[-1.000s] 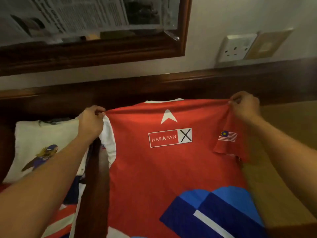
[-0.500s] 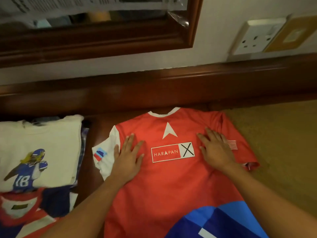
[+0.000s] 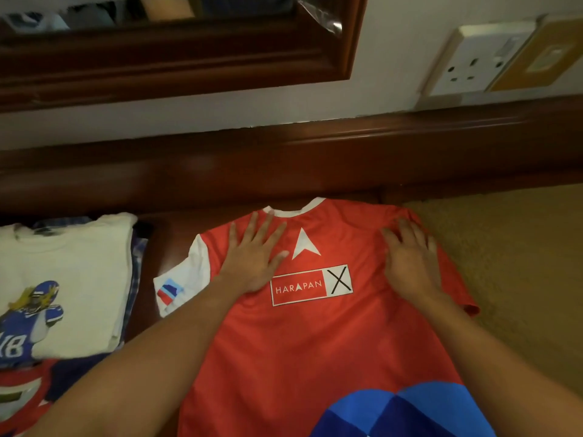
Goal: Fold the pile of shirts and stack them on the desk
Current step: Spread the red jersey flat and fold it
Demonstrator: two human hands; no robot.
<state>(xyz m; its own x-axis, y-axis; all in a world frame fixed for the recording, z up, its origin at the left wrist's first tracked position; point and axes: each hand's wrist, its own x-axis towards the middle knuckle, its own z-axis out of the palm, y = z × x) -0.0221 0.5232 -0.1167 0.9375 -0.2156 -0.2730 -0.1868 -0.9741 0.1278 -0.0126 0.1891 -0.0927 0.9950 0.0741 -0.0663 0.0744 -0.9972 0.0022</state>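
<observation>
1. Around me: a dark wooden desk runs along a wall, with a raised wooden rail at its back. A mirror frame and a white wall socket sit above it.
2. At my left, a stack of folded shirts sits on the desk. The top one is white with a blue football player printed on it, and a checked cloth peeks out beneath. Another red garment lies nearer me. A tan mat covers the desk at my right. Nothing blocks my reach.
3. My left hand lies palm down on the red shirt, fingers straight and spread, gripping nothing.
4. My right hand also lies flat on the shirt, fingers straight and closer together, holding nothing.
5. The red shirt lies spread under both hands, its white collar toward the wall. My left hand rests just left of the white triangle, my right on the far shoulder. The white sleeve sticks out left of my left hand; the right sleeve lies over the tan mat.
</observation>
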